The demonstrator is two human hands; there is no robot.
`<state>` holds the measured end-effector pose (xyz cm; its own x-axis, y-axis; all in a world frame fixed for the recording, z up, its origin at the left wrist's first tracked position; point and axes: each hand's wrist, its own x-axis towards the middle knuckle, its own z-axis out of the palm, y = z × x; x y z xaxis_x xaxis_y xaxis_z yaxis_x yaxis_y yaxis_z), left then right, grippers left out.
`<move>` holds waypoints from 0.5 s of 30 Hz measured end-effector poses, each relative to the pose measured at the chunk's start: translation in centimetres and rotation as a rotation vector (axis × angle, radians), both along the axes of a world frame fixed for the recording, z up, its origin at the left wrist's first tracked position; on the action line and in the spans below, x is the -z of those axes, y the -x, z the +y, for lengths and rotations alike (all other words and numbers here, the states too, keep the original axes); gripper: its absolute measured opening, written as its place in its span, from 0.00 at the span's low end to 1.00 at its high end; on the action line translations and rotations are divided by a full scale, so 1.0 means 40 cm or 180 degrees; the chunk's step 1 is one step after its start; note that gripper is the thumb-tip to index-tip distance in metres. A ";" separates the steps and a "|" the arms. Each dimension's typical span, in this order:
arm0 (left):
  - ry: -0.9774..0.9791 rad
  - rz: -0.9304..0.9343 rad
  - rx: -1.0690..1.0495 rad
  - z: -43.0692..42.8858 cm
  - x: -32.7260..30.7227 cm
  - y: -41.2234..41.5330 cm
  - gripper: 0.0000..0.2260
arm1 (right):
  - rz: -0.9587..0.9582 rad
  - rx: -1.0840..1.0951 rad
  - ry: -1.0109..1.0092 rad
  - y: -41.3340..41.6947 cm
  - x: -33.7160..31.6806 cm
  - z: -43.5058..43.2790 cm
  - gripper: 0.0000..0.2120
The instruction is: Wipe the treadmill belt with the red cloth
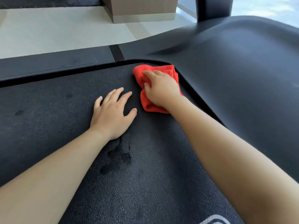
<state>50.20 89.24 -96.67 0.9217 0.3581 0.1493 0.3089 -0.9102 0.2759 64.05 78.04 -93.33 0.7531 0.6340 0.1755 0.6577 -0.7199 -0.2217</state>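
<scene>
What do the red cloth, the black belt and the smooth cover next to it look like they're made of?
The red cloth looks like soft microfibre or terry: matte, fuzzy, bunched in folds under the right hand. The treadmill belt seems to be rubber or rubbery PVC, with a pebbled, dull surface and darker damp-looking patches. The cover appears to be moulded plastic: smooth, curved, with a faint sheen.

Right hand (161, 89) presses red cloth (146, 104) on treadmill belt (48, 110); left hand (111, 113) flat beside.
</scene>
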 end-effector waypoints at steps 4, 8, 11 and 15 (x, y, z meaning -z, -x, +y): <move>0.0001 -0.0055 -0.0026 0.000 0.000 0.001 0.26 | -0.0070 -0.0049 -0.0037 0.078 0.011 -0.070 0.21; -0.0029 -0.0005 -0.0036 0.002 0.004 0.000 0.26 | -0.0169 0.0032 -0.0207 0.098 0.025 -0.093 0.21; -0.0037 0.0032 -0.0046 0.003 0.007 0.000 0.26 | -0.0019 0.0062 -0.0181 0.033 0.017 -0.046 0.21; -0.0015 0.0057 -0.0026 0.005 0.008 -0.003 0.25 | 0.0142 0.0053 -0.0023 -0.050 -0.001 0.004 0.21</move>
